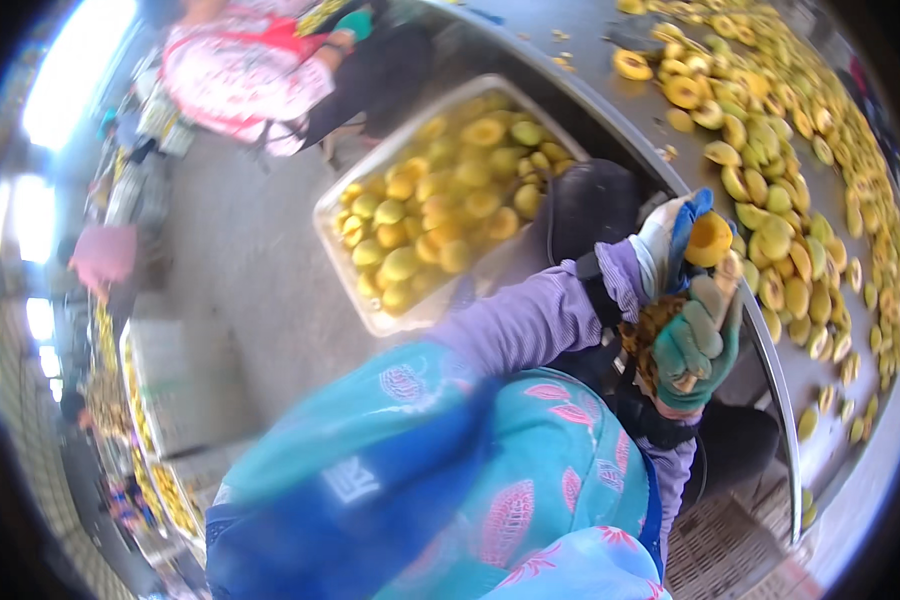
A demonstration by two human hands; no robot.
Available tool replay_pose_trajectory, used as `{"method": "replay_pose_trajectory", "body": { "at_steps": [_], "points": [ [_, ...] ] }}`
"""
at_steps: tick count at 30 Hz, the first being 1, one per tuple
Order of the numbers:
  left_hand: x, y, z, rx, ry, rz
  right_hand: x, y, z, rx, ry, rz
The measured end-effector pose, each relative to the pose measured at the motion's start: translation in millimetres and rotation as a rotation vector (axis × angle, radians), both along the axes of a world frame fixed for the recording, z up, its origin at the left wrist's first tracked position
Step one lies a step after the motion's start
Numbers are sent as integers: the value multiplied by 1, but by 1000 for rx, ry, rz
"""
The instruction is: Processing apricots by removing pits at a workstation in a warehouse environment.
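My left hand (664, 236), in a white and blue glove, grips a yellow peach (709, 238) at the metal table's near edge. Just below it is my right hand (697, 345), in a green glove with tan, worn fingers. Its fingers are curled, and one fingertip reaches up close to the peach; whether it holds anything cannot be told. Beside the right hand's palm lies a brownish mass (651, 337), partly hidden by the glove. Halved peaches (776, 232) lie heaped on the metal table (664, 161) past both hands.
A pale plastic crate (375, 319) of yellow peaches stands left of my arm. A person in a pink patterned top (247, 82) works at the upper left. Another person in pink (105, 255) is farther off, near more crates (131, 375). A woven crate (720, 547) stands at the lower right.
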State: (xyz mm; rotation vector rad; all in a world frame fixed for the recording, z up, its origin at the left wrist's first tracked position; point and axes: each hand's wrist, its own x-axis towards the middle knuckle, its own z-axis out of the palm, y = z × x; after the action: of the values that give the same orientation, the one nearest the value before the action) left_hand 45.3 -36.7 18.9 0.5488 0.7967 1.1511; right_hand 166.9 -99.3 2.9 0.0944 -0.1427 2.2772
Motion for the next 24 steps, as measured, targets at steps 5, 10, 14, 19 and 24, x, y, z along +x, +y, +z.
{"method": "replay_pose_trajectory", "body": {
  "at_steps": [5,10,14,19,24],
  "points": [
    [-149,-36,5,746,776,441,3,7,-36,-38,-65,-16],
    [-340,-42,-62,85,1659,525,-11,18,-51,-206,-248,31],
    [-414,-24,-177,357,2771,-426,-15,21,-19,-166,-642,-127],
    [-415,28,-145,-405,2135,-445,12,46,7,-234,-1038,-189],
    [-227,137,27,188,1630,249,63,61,25,-223,-1182,-347]
  ]
}}
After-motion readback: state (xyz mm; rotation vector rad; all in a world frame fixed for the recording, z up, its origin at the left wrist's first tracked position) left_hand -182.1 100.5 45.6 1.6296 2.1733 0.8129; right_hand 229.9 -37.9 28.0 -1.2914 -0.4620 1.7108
